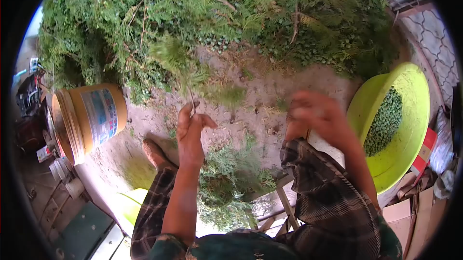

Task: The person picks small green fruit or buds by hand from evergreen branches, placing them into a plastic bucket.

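Observation:
My left hand (pixel 189 132) is closed around the thin woody stem of a green conifer sprig (pixel 181 64), whose feathery, motion-blurred leaves point up toward the big heap. To the right, my right hand (pixel 316 113) is smeared by motion over my right foot, and its fingers do not show clearly. Nearest to it stands a yellow-green basin (pixel 407 149), tilted in view, with a mound of small green cones (pixel 386 120) inside. Between my legs lies a pile of cut greenery (pixel 234 171).
A large heap of conifer branches (pixel 231 6) spans the far side. A yellow bucket (pixel 103 115) with a label stands at left. Part of another lime-green container (pixel 132 204) shows by my left leg. Cardboard (pixel 412 216) lies at lower right. Bits of foliage litter the floor (pixel 308 79).

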A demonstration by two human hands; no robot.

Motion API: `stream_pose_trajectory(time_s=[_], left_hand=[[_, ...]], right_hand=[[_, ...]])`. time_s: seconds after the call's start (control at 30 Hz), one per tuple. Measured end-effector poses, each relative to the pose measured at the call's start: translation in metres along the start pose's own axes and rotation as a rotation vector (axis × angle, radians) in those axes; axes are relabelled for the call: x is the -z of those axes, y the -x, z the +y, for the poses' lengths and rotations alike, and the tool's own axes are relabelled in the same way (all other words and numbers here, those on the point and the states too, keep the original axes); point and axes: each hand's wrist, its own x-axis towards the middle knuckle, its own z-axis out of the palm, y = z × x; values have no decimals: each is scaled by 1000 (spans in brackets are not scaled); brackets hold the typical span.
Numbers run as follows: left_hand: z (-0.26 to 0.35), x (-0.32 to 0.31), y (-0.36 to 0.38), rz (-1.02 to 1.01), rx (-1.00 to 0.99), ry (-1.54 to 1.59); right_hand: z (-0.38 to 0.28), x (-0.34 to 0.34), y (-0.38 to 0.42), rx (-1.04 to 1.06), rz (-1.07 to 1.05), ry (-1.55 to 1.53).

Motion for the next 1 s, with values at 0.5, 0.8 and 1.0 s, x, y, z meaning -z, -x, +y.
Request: stream_pose_trajectory(time_s=[0.5, 0.8, 1.0], left_hand=[[32, -25, 46, -259, -2, -598], [57, -47, 6, 41, 132, 139], [61, -38, 4, 65, 303, 433]], right_hand=[[-3, -76, -68, 172, -412, -646], [-10, -76, -54, 646, -63, 194], [9, -68, -60, 338, -130, -279]])
